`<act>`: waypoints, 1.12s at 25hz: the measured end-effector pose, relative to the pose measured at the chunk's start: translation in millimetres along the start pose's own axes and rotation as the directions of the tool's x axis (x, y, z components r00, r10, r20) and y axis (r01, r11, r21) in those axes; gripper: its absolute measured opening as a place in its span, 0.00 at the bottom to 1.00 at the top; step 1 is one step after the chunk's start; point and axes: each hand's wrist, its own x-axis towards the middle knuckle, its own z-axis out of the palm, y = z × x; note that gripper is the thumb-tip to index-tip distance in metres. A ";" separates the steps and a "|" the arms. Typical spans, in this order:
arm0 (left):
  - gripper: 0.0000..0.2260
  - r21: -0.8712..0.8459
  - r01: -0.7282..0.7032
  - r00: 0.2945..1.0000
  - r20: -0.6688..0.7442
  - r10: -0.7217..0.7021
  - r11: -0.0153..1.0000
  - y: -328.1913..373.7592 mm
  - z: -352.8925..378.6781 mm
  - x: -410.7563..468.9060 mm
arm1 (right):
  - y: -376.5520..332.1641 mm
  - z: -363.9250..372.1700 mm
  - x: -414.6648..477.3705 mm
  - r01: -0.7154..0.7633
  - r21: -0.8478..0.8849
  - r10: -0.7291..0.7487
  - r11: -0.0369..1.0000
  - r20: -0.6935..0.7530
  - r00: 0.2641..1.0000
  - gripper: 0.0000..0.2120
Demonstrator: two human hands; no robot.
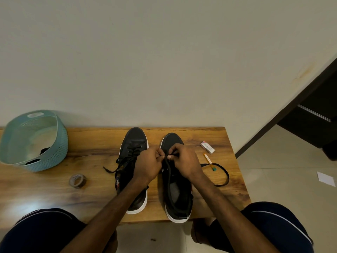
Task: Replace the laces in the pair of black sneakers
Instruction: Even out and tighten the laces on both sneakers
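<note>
The wooden bench (54, 194) stands against the wall. At its left end a teal basket (61, 152) lies tilted, with the opening toward the front. Nearer the front edge lies a tape roll (78, 180), between the basket and the shoes. In the middle two black shoes stand side by side, toes to the wall: the left sneaker (134, 141) and the right sneaker (177, 203). A black lace (223, 172) loops on the wood to their right, crossing a thin stick (207, 159) with a teal tip. Behind the stick lies a small white box (207, 147).

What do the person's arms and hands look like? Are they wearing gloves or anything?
No gloves. The left hand and right hand are bare, with no rings, watch or bracelet showing. The left forearm and right forearm are bare too, with no sleeves in view.
</note>
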 end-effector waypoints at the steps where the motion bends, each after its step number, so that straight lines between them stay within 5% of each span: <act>1: 0.04 0.031 -0.029 0.999 -0.011 0.030 0.999 1.7 1.7 -0.4 | 0.6 -3.1 0.0 -0.003 0.036 0.004 0.999 -0.014 1.000 0.07; 4: 0.02 0.133 -0.101 0.994 -0.025 0.105 0.986 5.3 4.6 -4.0 | -0.2 -17.7 -5.6 -0.018 0.000 0.018 1.000 -0.093 0.996 0.14; 7: 0.03 0.132 -0.129 0.992 0.009 0.129 0.983 5.3 2.4 -5.2 | -10.1 -22.9 -21.3 -0.096 -0.161 0.117 0.982 0.123 0.985 0.29; 9: 0.04 0.146 -0.126 0.992 0.041 0.121 0.981 4.4 1.9 -6.8 | -12.2 -19.0 -28.2 -0.121 -0.229 0.166 0.966 0.190 0.968 0.21; 14: 0.04 0.214 -0.172 0.983 -0.021 0.181 0.962 9.6 -19.1 -15.4 | -14.0 -17.8 -37.2 -0.125 -0.355 0.151 0.927 0.048 0.987 0.12; 16: 0.05 -0.073 -0.098 0.990 -0.110 0.090 0.992 16.8 -44.0 -19.6 | -16.7 -14.3 -40.6 -0.117 -0.387 0.142 0.915 0.038 0.989 0.12; 17: 0.05 -0.342 -0.048 0.993 -0.115 0.009 0.938 22.0 -59.1 -22.8 | -17.3 -12.8 -41.7 -0.120 -0.390 0.145 0.913 0.035 0.989 0.12; 19: 0.07 -0.831 -0.045 0.998 -0.063 -0.014 0.555 29.8 -88.7 -31.7 | -16.7 -10.8 -43.0 -0.135 -0.402 0.152 0.906 0.011 0.988 0.12; 21: 0.09 -0.988 -0.033 0.999 -0.028 0.037 0.148 35.5 -109.3 -44.1 | -14.6 -8.1 -45.2 -0.145 -0.405 0.150 0.903 -0.019 0.989 0.13; 22: 0.09 -0.991 -0.008 1.000 -0.006 0.016 0.134 35.4 -111.6 -49.1 | -14.5 -6.1 -46.9 -0.141 -0.386 0.143 0.912 -0.023 0.989 0.14; 23: 0.09 -0.962 0.018 1.000 0.013 -0.021 0.273 33.7 -107.0 -50.8 | -14.5 -4.6 -48.9 -0.139 -0.357 0.141 0.924 -0.019 0.990 0.14; 24: 0.09 -0.848 0.036 0.999 0.010 -0.052 0.528 28.2 -95.3 -49.4 | -13.7 -3.2 -50.1 -0.137 -0.324 0.141 0.936 -0.013 0.990 0.14; 26: 0.07 -0.312 0.002 1.000 0.008 0.001 0.950 14.6 -60.9 -43.7 | -12.5 -2.9 -52.9 -0.139 -0.280 0.141 0.950 -0.013 0.990 0.14; 28: 0.11 0.247 -0.114 0.991 0.097 0.093 0.962 4.8 -26.0 -36.2 | -11.7 -2.8 -55.8 -0.139 -0.269 0.136 0.953 -0.032 0.990 0.14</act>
